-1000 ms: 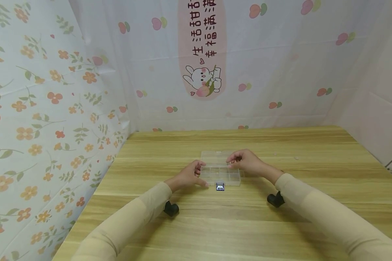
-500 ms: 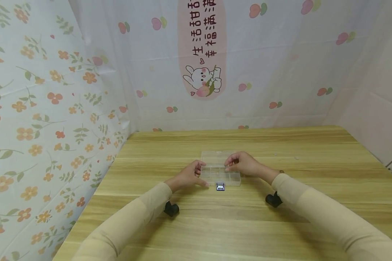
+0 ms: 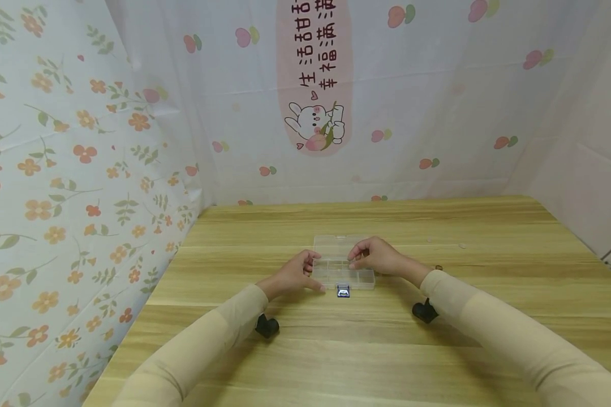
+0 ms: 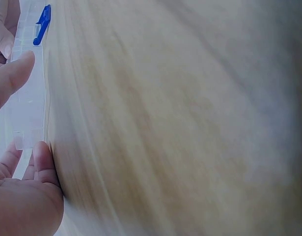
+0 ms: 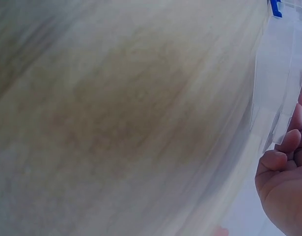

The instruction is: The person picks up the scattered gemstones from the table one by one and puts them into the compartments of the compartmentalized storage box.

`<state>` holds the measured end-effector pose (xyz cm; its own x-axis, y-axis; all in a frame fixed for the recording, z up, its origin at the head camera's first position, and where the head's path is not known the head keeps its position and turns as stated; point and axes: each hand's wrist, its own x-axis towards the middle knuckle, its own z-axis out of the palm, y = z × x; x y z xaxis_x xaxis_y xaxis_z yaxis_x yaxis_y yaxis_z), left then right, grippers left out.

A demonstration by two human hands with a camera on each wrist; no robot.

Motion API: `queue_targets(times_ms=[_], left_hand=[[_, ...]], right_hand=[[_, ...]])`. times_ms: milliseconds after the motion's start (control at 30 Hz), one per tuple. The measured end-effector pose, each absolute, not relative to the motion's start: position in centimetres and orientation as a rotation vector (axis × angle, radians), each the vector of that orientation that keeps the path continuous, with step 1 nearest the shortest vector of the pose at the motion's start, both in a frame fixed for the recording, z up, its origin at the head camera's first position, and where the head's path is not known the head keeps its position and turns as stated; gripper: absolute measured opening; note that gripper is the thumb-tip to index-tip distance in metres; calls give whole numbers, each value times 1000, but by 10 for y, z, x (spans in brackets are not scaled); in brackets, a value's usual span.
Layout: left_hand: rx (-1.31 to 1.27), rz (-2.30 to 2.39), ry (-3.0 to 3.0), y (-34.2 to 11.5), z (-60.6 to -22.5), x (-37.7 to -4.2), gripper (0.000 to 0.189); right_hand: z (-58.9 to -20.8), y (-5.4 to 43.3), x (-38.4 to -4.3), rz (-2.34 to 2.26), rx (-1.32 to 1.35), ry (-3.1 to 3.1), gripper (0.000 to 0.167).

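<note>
A clear plastic compartment box (image 3: pixel 366 276) with a blue latch (image 3: pixel 343 291) lies on the table, its lid (image 3: pixel 327 246) folded back. My left hand (image 3: pixel 294 272) grips the box's left end, thumb along the front and fingers behind. My right hand (image 3: pixel 375 255) reaches over the right side of the box from behind, fingers curled and thumb near the fingertips, right at the inner dividers (image 3: pixel 336 264). I cannot tell whether a small clear piece is between those fingertips. In the right wrist view, the fingers (image 5: pixel 276 160) sit just past the box's end.
Two small pale pieces (image 3: pixel 462 246) lie on the wood-grain table (image 3: pixel 346 350), to the right behind the box. Black wrist mounts (image 3: pixel 425 311) hang below both sleeves. A printed cloth (image 3: pixel 407 113) backs the table, and a floral cloth (image 3: pixel 56 198) hangs at left.
My right hand has shifted slightly left and toward me over the dividers. The left hand and the box have stayed in place.
</note>
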<state>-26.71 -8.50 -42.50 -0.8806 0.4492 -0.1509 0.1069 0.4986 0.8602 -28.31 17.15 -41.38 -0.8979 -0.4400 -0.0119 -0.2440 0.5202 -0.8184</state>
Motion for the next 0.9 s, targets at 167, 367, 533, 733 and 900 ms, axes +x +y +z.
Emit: queue_targets(times_ms=[167,367,533,733,900], left_hand=[[463,1336,2390,-85,-424,-266,73],[470,1345,2381,-86,-425,-267,73],[475,1355,2373,-87,-427,-268,73],[466,1356,2375,-86,-426,-268,73],[468,1353,2375,-86,-426,-268,73]], right_hand=[[-413,170,-284,-1289,-590,2564,13],[-415,168,-286,-1270,-579,2578,12],[-413,166,-285,-1268,-559,2577,12],[-413,166,-285,-1255,-562,2583,11],[-412,165,-285,-1240,-553,2586,11]])
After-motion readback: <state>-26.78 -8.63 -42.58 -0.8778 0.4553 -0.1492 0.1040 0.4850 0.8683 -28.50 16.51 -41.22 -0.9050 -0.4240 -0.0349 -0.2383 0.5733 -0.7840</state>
